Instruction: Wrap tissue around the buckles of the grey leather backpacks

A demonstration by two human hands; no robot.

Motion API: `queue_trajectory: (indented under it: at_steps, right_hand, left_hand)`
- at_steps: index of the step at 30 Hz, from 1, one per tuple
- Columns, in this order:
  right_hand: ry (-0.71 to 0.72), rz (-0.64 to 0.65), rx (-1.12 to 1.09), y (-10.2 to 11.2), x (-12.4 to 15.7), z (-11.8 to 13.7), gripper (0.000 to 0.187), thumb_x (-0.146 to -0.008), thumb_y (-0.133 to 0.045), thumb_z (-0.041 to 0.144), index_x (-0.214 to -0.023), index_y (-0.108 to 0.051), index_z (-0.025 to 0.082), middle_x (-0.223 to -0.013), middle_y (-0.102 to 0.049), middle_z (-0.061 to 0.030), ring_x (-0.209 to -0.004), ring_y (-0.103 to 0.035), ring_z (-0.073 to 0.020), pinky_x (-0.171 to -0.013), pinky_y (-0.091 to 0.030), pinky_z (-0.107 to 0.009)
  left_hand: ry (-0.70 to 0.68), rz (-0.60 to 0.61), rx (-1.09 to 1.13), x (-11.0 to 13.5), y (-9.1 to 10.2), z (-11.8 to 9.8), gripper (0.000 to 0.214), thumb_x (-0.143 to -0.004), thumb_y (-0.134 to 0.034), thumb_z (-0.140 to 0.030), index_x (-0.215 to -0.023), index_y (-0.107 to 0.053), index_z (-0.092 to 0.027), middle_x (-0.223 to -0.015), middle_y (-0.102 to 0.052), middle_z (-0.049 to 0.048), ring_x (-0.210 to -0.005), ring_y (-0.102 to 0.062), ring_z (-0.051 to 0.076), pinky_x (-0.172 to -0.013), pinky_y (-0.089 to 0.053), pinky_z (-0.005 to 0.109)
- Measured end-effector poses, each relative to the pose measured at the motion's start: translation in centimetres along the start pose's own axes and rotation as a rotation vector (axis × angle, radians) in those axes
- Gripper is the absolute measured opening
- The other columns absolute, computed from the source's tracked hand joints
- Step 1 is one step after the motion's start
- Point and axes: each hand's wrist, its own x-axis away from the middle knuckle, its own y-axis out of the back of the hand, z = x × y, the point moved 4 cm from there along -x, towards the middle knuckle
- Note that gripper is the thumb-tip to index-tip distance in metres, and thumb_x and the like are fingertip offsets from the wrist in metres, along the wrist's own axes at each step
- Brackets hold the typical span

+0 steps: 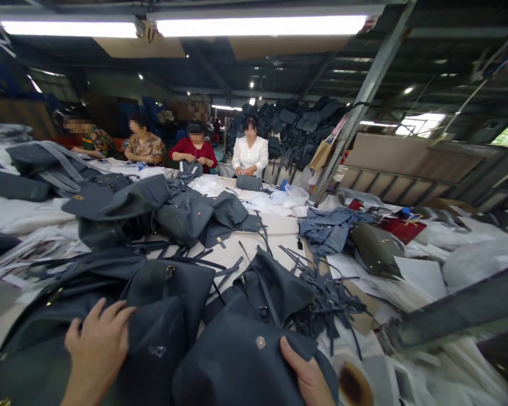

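Dark blue handbags fill the near part of the table. My left hand (99, 344) lies with spread fingers on the handbag at the left (156, 327), touching its dark surface. At the lower right, my right hand (307, 375) grips the edge of another handbag (232, 361); its thumb presses on top near a round metal snap (260, 342), and its other fingers are hidden beneath. Behind that one leans a further dark bag (275, 287) with a strap and buckle. A bundle of narrow dark straps (325, 299) lies just to the right.
More dark bags (182, 214) are piled farther back. On the right are a denim cloth (328, 228), an olive box-shaped bag (375, 248), a roll of tape (353, 383) and a metal beam (461, 310). Several people sit across the table, one in a white shirt (250, 155).
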Motion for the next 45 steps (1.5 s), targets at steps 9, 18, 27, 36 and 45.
queue_trajectory:
  at_steps: [9,18,27,36,45]
  right_hand:
    - [-0.063,-0.038,-0.014,1.4,0.9,-6.0,0.075,-0.055,-0.082,0.054,-0.116,-0.064,0.015,-0.097,-0.078,-0.0081,-0.105,-0.067,-0.0327,-0.093,-0.052,-0.043]
    - [-0.141,-0.027,-0.175,1.6,1.5,-8.6,0.081,-0.052,-0.085,0.053,-0.119,-0.06,0.014,-0.082,-0.079,-0.0057,-0.087,-0.072,-0.0318,-0.082,-0.057,-0.044]
    - [-0.116,-0.072,-0.246,0.9,2.1,-6.2,0.072,-0.054,-0.087,0.044,-0.115,-0.062,0.017,-0.086,-0.079,-0.0039,-0.096,-0.07,-0.0289,-0.087,-0.055,-0.04]
    - [-0.415,0.1,-0.362,-2.5,0.6,-0.4,0.008,-0.078,-0.065,0.018,-0.081,-0.067,0.011,-0.067,-0.076,-0.0103,-0.089,-0.073,-0.0282,-0.085,-0.057,-0.043]
    - [-0.37,0.155,-0.306,-5.3,-0.1,0.3,0.015,-0.084,-0.056,0.017,-0.092,-0.066,0.01,-0.082,-0.077,-0.0133,-0.094,-0.072,-0.0273,-0.088,-0.056,-0.045]
  left_hand:
    - [0.037,0.576,0.862,6.9,-3.7,-18.0,0.033,-0.084,-0.044,-0.046,-0.071,-0.059,-0.021,-0.078,-0.061,0.0023,-0.085,-0.055,0.022,-0.079,-0.04,0.031]
    - [0.005,0.503,0.656,9.0,-4.8,-18.4,0.016,-0.084,-0.049,-0.029,-0.07,-0.051,-0.021,-0.081,-0.058,0.0017,-0.085,-0.052,0.021,-0.08,-0.037,0.034]
    - [-0.844,0.492,0.383,12.8,-7.6,-20.9,0.031,-0.086,-0.055,-0.036,-0.058,-0.052,-0.023,-0.064,-0.054,0.0013,-0.067,-0.047,0.019,-0.068,-0.038,0.033]
    - [-0.241,0.716,0.423,11.4,-6.1,-13.1,0.056,-0.061,-0.071,-0.017,-0.113,-0.054,-0.02,-0.124,-0.057,0.0121,-0.114,-0.052,0.031,-0.096,-0.04,0.041]
    - [0.442,0.902,1.228,14.1,-13.0,-15.2,0.056,-0.064,-0.063,-0.07,-0.057,-0.055,-0.015,-0.053,-0.056,0.0021,-0.043,-0.054,0.014,-0.04,-0.041,0.024]
